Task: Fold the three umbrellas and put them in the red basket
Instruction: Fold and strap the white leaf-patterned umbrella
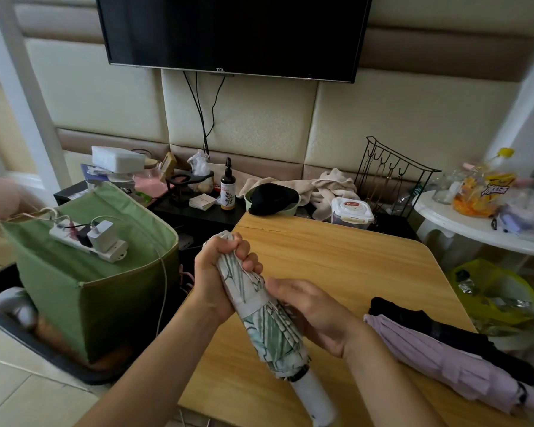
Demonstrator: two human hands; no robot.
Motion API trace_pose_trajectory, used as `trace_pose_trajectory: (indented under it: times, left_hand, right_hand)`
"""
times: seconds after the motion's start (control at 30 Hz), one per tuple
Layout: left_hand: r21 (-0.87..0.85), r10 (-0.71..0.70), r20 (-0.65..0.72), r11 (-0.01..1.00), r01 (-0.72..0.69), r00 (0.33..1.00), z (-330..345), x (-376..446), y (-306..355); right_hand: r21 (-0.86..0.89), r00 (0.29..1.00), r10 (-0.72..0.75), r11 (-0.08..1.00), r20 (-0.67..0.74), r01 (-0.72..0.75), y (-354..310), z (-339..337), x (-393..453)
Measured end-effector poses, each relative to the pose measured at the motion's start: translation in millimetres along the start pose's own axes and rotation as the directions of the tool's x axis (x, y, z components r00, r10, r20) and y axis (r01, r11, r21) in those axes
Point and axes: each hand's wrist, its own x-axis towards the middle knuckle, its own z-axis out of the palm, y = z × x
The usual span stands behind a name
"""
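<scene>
I hold a folded white umbrella with a green leaf print [272,334] over the near left part of the wooden table [352,260]. My left hand [216,272] grips its far tip end. My right hand [309,309] wraps round its middle at the white strap. Its white handle points toward me. A collapsed lilac umbrella [438,365] lies on the table at the right, with a black umbrella [444,331] just behind it. No red basket is in view.
A green fabric box [84,282] with a power strip [90,238] on top stands left of the table. Behind are a low black shelf with a spray bottle [228,189], a wipes box [352,212] and a wire rack [389,177]. A white round table [481,223] stands at right.
</scene>
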Motion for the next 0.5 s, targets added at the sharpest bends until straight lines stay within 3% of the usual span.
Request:
trace_pose_trajectory:
  times: [0.13,0.5]
  left_hand:
    - [-0.049,-0.008,-0.027,0.999,0.006,1.0,-2,2,-2]
    - [-0.108,-0.02,-0.09,0.994,0.01,0.996,1,1,-11]
  right_hand:
    - [0.075,0.991,0.081,0.993,0.103,-0.089,5,2,-3]
    - [0.108,0.991,0.096,0.99,-0.09,-0.086,10,16,4]
